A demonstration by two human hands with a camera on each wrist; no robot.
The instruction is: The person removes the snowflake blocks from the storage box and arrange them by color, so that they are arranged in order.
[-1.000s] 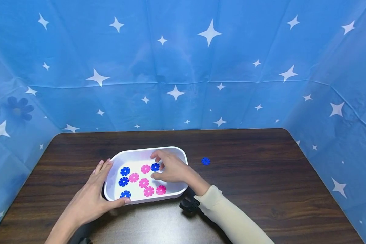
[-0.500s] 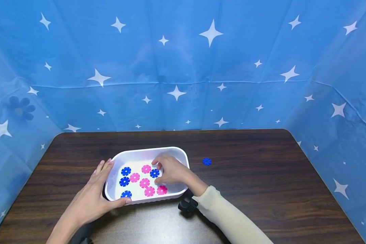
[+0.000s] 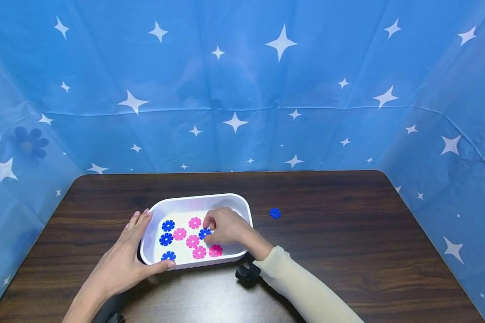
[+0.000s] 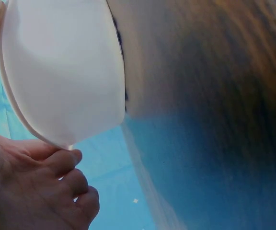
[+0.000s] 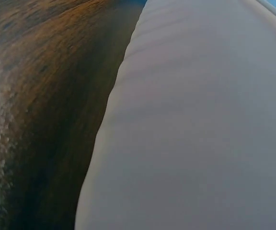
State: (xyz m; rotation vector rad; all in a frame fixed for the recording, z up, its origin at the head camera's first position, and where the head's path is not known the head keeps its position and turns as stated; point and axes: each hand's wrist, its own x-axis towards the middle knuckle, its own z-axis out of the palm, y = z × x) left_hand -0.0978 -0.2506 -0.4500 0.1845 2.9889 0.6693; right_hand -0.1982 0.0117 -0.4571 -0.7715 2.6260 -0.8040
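Note:
A white plastic tray [image 3: 202, 198] holds several flower-shaped interlocking discs, blue and pink, lying flat in it. My left hand [image 3: 123, 260] grips the tray's left end, thumb on the near rim and fingers at the far-left corner; the left wrist view shows curled fingers [image 4: 63, 163] at the tray's rim. Inside the tray my right hand [image 3: 228, 226] pinches a blue disc [image 3: 205, 233] between thumb and index finger, next to a pink disc [image 3: 192, 241]. In the right wrist view the tray's outer wall [image 5: 186, 120] fills most of the frame and hides the hand.
One more blue disc [image 3: 275, 213] lies on the dark wooden table [image 3: 347, 233], right of the tray. A black wrist camera [image 3: 248, 272] sits under the right wrist, close by the tray's near-right corner. Blue star-printed cloth [image 3: 242, 80] encloses the table's back and sides.
My right hand has moved the blue disc slightly toward me inside the tray, and its fingers have closed in on it. The left hand stays on the tray.

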